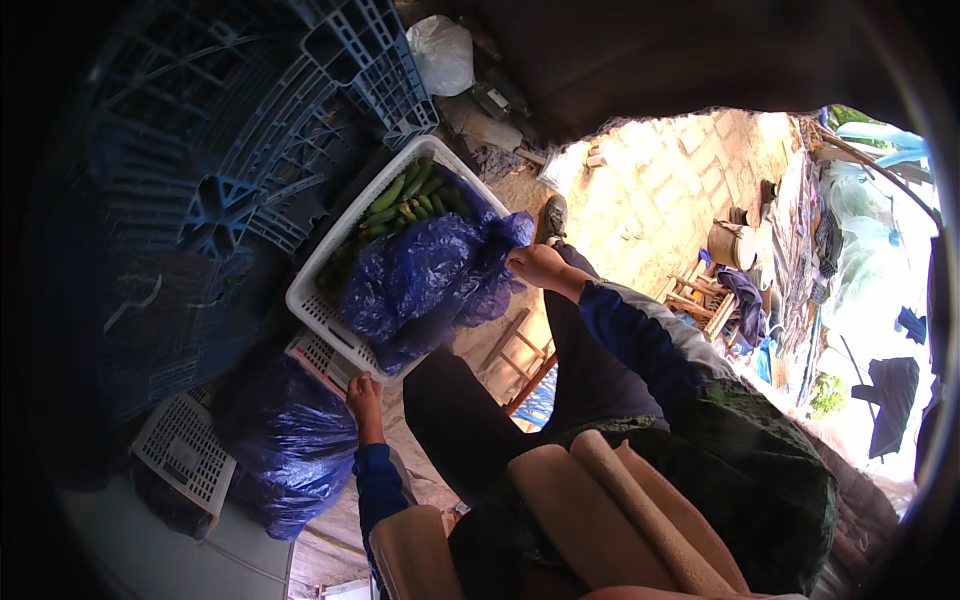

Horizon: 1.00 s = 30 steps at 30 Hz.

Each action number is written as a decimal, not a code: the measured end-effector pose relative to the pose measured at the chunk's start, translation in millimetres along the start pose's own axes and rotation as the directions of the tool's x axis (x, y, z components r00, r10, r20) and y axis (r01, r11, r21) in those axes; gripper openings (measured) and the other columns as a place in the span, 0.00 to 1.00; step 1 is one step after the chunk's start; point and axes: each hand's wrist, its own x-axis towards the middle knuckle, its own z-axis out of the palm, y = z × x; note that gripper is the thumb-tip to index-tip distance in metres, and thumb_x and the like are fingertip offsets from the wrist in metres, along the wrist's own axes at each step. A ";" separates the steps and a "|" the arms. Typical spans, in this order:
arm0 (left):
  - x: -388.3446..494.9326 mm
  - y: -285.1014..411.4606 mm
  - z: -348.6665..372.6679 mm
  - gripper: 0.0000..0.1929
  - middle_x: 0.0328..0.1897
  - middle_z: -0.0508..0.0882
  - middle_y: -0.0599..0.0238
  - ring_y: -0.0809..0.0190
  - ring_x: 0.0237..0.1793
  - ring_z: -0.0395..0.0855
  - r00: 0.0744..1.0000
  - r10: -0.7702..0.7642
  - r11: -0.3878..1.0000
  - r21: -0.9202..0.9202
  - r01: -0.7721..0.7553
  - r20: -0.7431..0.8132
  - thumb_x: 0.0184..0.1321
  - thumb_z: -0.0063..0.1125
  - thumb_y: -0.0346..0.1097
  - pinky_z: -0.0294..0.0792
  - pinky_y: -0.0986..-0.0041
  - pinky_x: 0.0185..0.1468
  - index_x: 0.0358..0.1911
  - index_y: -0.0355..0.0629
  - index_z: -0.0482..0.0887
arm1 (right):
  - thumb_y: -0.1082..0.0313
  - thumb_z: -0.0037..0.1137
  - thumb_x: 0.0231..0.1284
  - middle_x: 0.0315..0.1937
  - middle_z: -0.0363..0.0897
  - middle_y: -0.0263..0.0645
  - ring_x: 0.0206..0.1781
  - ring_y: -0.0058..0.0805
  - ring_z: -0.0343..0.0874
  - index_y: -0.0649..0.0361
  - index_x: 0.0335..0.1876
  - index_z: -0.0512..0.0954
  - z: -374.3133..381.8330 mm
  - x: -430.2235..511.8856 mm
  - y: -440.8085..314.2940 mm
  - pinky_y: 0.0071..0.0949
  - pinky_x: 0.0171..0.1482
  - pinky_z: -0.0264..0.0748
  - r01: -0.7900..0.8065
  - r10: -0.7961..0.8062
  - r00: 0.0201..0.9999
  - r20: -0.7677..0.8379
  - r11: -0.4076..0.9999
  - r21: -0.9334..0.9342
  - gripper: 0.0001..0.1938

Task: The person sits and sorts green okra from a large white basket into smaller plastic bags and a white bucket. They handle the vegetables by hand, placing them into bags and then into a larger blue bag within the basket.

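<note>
A white plastic crate (306,294) stands tilted in the view before my knees, holding green cucumbers (390,196). Shiny blue plastic sheeting or a bag (420,270) covers the nearer part of the cucumbers and hangs over the crate's side. My right hand (536,262) pinches the gathered edge of the blue plastic beside the crate's right side. At the crate's bottom corner, my left hand (365,405) has its fingers curled on the rim; the exact grip is partly hidden.
Large blue plastic crates or pallets (225,202) stack up on the left. A full blue plastic bag (300,450) and another white crate (184,450) lie below. A wooden chair (521,352) stands beneath my legs. Farther right are a bucket (733,244) and a wooden frame (701,300).
</note>
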 end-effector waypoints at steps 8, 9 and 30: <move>76.3 32.1 147.3 0.17 0.57 0.79 0.48 0.43 0.59 0.75 0.877 0.420 0.786 0.576 -0.224 -0.232 0.69 0.53 0.41 0.67 0.56 0.63 0.55 0.39 0.79 | 0.58 0.49 0.65 0.43 0.85 0.44 0.46 0.47 0.84 0.54 0.47 0.81 9.3 112.1 112.0 0.41 0.49 0.79 -0.171 0.178 0.961 -0.210 0.984 0.052 0.14; 82.5 45.3 154.4 0.18 0.58 0.77 0.46 0.42 0.60 0.74 0.868 0.435 0.727 0.662 -0.181 -0.241 0.70 0.53 0.40 0.67 0.55 0.63 0.57 0.38 0.77 | 0.58 0.49 0.65 0.44 0.85 0.45 0.47 0.47 0.84 0.55 0.48 0.81 12.0 123.0 121.7 0.40 0.50 0.79 -0.174 0.184 0.955 -0.234 0.983 0.066 0.14; 317.9 110.5 771.9 0.20 0.39 0.87 0.47 0.39 0.45 0.84 0.749 0.406 0.573 0.493 -0.655 0.523 0.65 0.51 0.49 0.76 0.53 0.51 0.39 0.38 0.87 | 0.53 0.54 0.62 0.41 0.86 0.45 0.45 0.43 0.86 0.51 0.49 0.84 30.3 121.7 166.7 0.42 0.43 0.81 0.084 -0.078 0.747 0.660 0.996 0.022 0.16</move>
